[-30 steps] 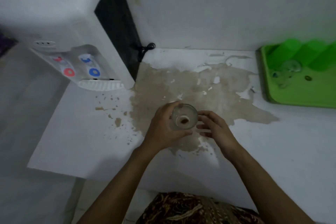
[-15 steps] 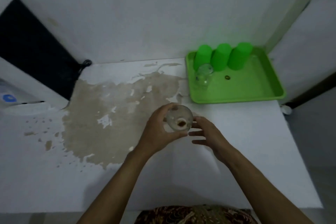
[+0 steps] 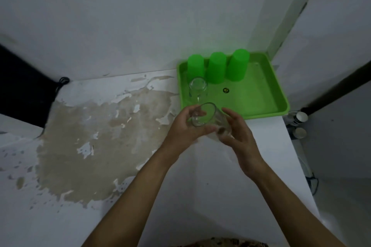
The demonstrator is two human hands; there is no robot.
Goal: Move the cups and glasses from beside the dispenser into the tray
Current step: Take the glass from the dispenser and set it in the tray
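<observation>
— One clear drinking glass [image 3: 207, 119] is in play, held tipped on its side above the white counter [image 3: 230, 166], just short of the near rim of the bright green plastic tray [image 3: 261, 94]. How will it handle?

— Rigid, smooth and breakable, by the look of it; probably light enough for one hand, though a wet wall would make it slippery. That is a judgement, not something visible. The left hand [image 3: 184, 128] wraps its fingers around the glass near the mouth, and the right hand [image 3: 239, 136] cups the base end with the fingers spread fairly wide; whether its palm presses the glass is hard to tell.

— Where is the best hold?

— Around the middle of the wall, fingers opposite the thumb, rather than by the thin rim.

— And the count?

— Two clear glasses in all: the held one and a second clear glass [image 3: 197, 88] already standing in the tray's left part. Three upturned green plastic cups [image 3: 216, 67] stand in a row along the tray's far side, the second glass just in front of the leftmost. A small dark round mark [image 3: 226, 90] sits on the tray floor. A wide brownish stain [image 3: 96, 142] spreads over the counter to the left.
</observation>
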